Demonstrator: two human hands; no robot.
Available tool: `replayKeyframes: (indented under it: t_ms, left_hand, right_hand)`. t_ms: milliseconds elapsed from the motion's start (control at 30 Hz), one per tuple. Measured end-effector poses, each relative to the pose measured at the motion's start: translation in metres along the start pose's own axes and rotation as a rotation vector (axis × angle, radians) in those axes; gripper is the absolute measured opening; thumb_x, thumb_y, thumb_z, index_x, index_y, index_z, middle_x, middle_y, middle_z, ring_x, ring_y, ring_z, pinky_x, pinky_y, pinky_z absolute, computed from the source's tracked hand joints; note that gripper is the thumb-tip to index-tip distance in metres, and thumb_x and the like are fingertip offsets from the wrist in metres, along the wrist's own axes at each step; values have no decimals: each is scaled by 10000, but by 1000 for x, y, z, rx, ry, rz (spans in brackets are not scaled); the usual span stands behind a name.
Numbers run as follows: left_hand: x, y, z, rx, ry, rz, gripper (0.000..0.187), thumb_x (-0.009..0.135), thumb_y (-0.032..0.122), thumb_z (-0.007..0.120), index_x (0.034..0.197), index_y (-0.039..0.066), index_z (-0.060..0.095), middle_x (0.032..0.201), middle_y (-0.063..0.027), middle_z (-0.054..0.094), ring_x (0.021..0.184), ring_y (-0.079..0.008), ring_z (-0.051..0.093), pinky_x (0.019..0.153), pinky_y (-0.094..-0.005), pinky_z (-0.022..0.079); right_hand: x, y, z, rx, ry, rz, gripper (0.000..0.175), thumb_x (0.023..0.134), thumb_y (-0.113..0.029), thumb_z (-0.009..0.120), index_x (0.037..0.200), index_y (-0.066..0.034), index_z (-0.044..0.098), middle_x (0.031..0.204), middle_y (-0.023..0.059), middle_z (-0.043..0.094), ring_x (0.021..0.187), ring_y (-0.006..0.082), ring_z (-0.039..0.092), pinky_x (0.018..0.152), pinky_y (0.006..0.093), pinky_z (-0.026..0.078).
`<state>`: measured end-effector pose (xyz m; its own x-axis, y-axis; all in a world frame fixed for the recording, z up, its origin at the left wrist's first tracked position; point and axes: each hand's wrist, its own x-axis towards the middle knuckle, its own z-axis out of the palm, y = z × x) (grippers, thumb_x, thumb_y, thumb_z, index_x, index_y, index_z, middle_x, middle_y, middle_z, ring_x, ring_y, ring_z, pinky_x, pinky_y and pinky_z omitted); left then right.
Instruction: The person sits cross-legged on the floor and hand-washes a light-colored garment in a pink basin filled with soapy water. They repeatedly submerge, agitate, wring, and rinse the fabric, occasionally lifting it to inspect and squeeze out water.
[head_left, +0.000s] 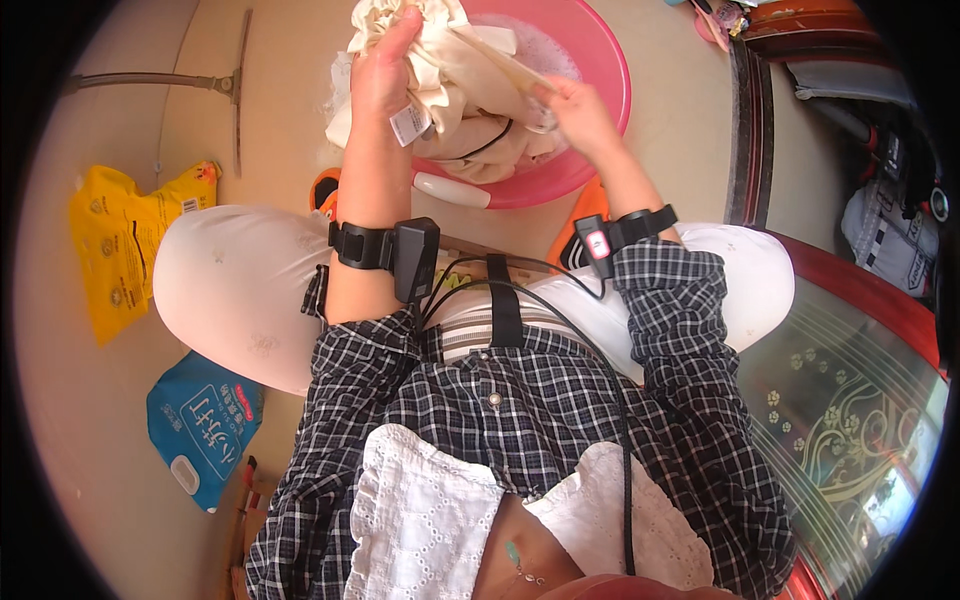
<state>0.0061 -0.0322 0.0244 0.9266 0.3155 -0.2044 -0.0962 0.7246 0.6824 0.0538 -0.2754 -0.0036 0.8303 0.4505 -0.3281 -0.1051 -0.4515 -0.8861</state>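
A bunched cream garment (442, 82) with a white label hangs over a round pink plastic basin (624, 90) of sudsy water. My left hand (386, 64) grips its gathered upper part, thumb on top, at the basin's left side. On the right, my right hand (574, 109) pinches an edge of the cloth and holds it stretched out from the bunch. The lower folds, with a thin dark cord across them, lie in the basin. A white oval piece (451, 190) sits at the basin's near rim.
Orange shoes (581, 229) show between my knees and the basin. A yellow bag (124, 240) and a blue bag (206, 427) lie to the left. At the right are a dark door frame (748, 135), a patterned glass panel (832, 405) and a grey-and-black bag (889, 232).
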Motion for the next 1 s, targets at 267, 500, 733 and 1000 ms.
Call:
replayKeyframes:
  t_ms: [267, 500, 733, 1000]
  left_hand:
    - [8, 12, -23, -7, 63, 57, 315, 962, 121, 652, 1232, -40, 630, 1126, -125, 706, 970, -233, 706, 828, -345, 577]
    - [1, 9, -12, -73, 19, -81, 328, 969, 187, 654, 1231, -10, 634, 1126, -107, 707, 988, -227, 703, 841, -366, 578]
    - [-13, 9, -6, -4, -89, -114, 479, 919, 343, 741, 1271, 40, 628, 1212, -72, 679, 1077, -201, 666, 898, -337, 539]
    - [-18, -4, -2, 570, -323, -51, 554, 915, 306, 749, 1355, 19, 570, 1252, -89, 658, 1139, -194, 630, 961, -336, 500]
  right_hand:
    - [-21, -63, -62, 648, 103, -185, 289, 1015, -125, 514, 1209, 52, 635, 1117, 121, 717, 993, 180, 690, 876, 317, 550]
    - [-26, -93, -45, 695, 164, -9, 327, 1037, -196, 456, 1201, 31, 624, 1135, 131, 703, 1047, 234, 674, 936, 373, 534]
    - [-17, -88, -43, 749, 185, -39, 325, 1048, -214, 426, 1198, 1, 618, 1147, 125, 698, 1064, 237, 670, 953, 383, 536]
    - [-5, -76, -43, 1069, 22, -140, 310, 1015, -215, 489, 1199, -11, 634, 1096, 111, 717, 1014, 246, 695, 919, 373, 555]
